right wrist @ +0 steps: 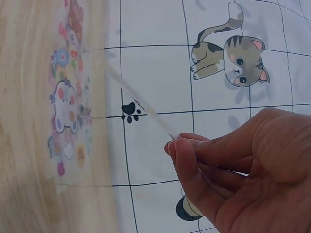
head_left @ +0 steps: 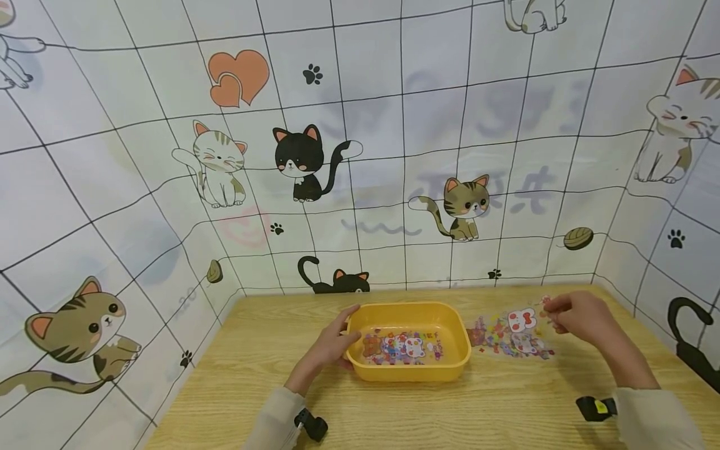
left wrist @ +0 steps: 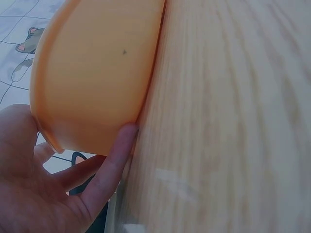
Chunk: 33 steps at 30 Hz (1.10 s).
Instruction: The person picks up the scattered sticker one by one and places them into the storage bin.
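Note:
A yellow rectangular plastic tray [head_left: 410, 374] stands on the table, with sticker sheets [head_left: 414, 346] of cartoon animals inside. My left hand [head_left: 332, 344] holds its left end, thumb at the rim and the other fingers against the outer wall. To the right of the tray, my right hand [head_left: 586, 320] pinches the edge of a clear sticker sheet [right wrist: 146, 108] between thumb and fingertips. That sheet appears edge-on, slanting up from the table, in the right wrist view. Under it lies another colourful sticker sheet [right wrist: 65, 107], flat on the wood.
The light wooden table [head_left: 394, 412] meets a white gridded cloth wall [head_left: 382, 125] printed with cartoon cats, which also rises on both sides. Dark straps [head_left: 311, 425] sit at both sleeve cuffs.

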Tool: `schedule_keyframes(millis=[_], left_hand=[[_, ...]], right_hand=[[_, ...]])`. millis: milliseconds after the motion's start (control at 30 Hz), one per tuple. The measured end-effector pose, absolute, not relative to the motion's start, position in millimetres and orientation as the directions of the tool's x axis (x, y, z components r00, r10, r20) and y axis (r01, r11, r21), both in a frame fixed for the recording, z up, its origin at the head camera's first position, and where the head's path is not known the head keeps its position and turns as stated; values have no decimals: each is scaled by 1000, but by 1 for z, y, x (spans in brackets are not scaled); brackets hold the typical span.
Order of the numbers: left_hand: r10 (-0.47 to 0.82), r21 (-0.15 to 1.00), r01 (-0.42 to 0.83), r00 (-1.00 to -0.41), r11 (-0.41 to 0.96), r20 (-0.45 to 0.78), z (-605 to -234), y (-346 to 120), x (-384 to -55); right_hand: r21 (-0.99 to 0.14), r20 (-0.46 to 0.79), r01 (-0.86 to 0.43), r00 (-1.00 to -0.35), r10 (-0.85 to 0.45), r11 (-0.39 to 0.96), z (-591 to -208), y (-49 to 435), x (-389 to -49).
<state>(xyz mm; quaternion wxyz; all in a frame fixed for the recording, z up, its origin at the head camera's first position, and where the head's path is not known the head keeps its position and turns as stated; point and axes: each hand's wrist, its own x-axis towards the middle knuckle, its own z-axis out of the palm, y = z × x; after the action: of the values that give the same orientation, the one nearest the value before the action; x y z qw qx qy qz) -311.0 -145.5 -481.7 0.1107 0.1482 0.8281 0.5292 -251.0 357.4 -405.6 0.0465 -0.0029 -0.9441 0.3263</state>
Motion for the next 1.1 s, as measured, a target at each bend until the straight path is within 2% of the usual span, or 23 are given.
schedule_keyframes(millis=[367,1100], left_hand=[[370,909,138,-929,394,-20,-483,-145,-313],[365,906,145,-931,398,-12,-483,-145,-311]], right_hand=[[-576,205,-88,-978,39,813,-393,354,-243],[-585,243,-76,-966,85,808,-376,343,-232]])
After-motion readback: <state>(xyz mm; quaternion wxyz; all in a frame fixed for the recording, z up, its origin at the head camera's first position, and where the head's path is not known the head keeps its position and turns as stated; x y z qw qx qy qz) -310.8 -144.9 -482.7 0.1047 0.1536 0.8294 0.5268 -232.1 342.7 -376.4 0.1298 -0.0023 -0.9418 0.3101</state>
